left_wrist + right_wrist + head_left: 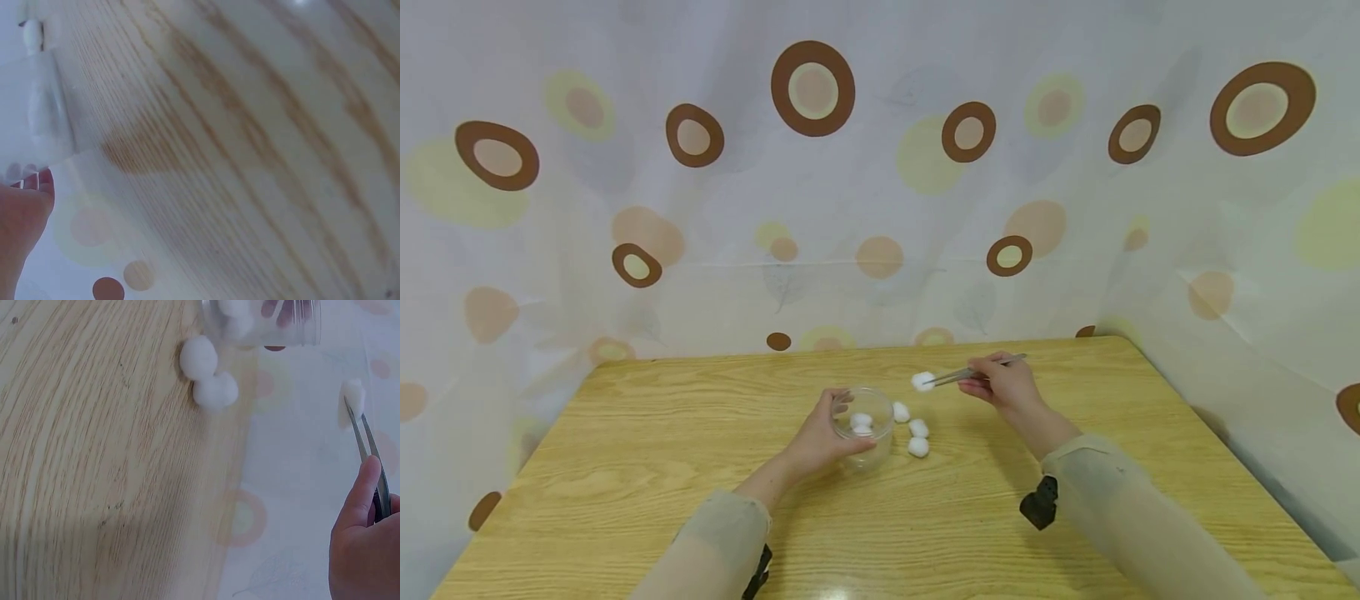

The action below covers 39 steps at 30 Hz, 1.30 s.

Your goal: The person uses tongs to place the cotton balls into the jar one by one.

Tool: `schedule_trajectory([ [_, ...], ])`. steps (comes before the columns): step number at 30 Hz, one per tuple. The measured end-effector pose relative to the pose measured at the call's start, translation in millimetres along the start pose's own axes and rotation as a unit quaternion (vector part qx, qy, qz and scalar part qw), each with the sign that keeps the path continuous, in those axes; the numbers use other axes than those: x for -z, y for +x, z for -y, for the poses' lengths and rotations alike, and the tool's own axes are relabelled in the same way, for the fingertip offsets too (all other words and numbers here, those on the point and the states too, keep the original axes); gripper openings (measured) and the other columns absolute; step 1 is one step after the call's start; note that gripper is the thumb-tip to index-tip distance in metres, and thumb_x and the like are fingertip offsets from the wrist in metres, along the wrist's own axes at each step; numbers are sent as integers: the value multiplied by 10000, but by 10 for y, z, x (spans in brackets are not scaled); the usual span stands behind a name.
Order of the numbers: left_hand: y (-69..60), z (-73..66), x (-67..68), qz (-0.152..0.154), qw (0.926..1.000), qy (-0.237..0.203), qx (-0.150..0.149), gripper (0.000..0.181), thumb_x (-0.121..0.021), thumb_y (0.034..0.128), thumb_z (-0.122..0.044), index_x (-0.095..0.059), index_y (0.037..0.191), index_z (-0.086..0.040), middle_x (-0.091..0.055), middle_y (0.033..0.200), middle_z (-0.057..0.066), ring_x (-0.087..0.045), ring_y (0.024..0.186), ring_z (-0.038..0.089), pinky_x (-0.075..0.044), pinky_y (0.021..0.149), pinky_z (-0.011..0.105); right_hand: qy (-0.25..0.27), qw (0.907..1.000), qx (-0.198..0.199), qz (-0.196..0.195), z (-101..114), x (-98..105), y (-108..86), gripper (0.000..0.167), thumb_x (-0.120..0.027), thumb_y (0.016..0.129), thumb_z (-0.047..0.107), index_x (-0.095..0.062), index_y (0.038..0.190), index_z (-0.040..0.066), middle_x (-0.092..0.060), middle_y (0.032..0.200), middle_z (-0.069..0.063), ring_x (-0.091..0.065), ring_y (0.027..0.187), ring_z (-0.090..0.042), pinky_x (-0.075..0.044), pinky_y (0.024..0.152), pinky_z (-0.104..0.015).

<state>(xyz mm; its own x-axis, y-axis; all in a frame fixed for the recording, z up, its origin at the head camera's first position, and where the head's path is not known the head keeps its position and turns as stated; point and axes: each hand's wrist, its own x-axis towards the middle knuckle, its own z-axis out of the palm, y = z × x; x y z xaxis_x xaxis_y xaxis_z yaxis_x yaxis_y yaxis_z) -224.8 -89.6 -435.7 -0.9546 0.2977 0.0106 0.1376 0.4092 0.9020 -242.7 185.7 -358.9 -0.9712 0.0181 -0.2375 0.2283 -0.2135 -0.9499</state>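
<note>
My left hand grips a clear plastic jar by its sides, fingers behind and thumb in front. Inside the jar lie white cotton balls. In my right hand is a pair of metal tweezers, pinched between thumb and fingers. A cotton ball sits at the tweezer tips, raised beyond the jar and to its right; the right wrist view also shows this cotton ball between the tips. Three loose cotton balls rest on the table just right of the jar.
The wood-grain table stretches out around both hands. Behind it and along its sides hangs a pale curtain printed with brown, peach and yellow circles. Dark devices are strapped at both wrists.
</note>
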Motion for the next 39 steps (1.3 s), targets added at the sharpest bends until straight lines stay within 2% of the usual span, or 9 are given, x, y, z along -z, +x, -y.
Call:
schedule_trajectory([
  [8, -1, -13, 11, 36, 10000, -8, 22, 855, -785, 757, -284, -273, 1405, -66, -368, 1458, 116, -339, 1347, 344, -374, 1031, 515, 64, 9997, 20, 230, -46, -256, -18, 137, -499, 938, 6, -388, 866, 42, -584, 627, -29, -648, 543, -92, -554, 600, -202],
  [16, 34, -41, -28, 86, 10000, 30, -9, 883, -788, 752, -301, -254, 1414, -66, -360, 1463, 113, -338, 1349, 339, -374, 1032, 510, -118, 9994, 112, 306, -119, -434, -10, 129, -512, 931, 2, -396, 887, 40, -592, 620, -21, -638, 518, -84, -549, 573, -197],
  [27, 65, -55, -84, 150, 9999, -64, -27, 868, -795, 743, -292, -270, 1401, -76, -376, 1446, 106, -339, 1344, 348, -333, 1051, 542, -330, 9986, 184, 368, -244, -560, -12, 111, -505, 929, -3, -419, 865, 24, -608, 616, -18, -636, 496, -75, -544, 546, -197],
  [39, 66, -60, -93, 156, 9999, -22, -61, 864, -792, 749, -270, -263, 1400, -61, -377, 1445, 116, -348, 1340, 347, -326, 1057, 539, -633, 9974, 222, 275, -239, -557, -24, 117, -533, 931, 41, -435, 868, 29, -613, 615, -3, -635, 508, -64, -544, 551, -196],
])
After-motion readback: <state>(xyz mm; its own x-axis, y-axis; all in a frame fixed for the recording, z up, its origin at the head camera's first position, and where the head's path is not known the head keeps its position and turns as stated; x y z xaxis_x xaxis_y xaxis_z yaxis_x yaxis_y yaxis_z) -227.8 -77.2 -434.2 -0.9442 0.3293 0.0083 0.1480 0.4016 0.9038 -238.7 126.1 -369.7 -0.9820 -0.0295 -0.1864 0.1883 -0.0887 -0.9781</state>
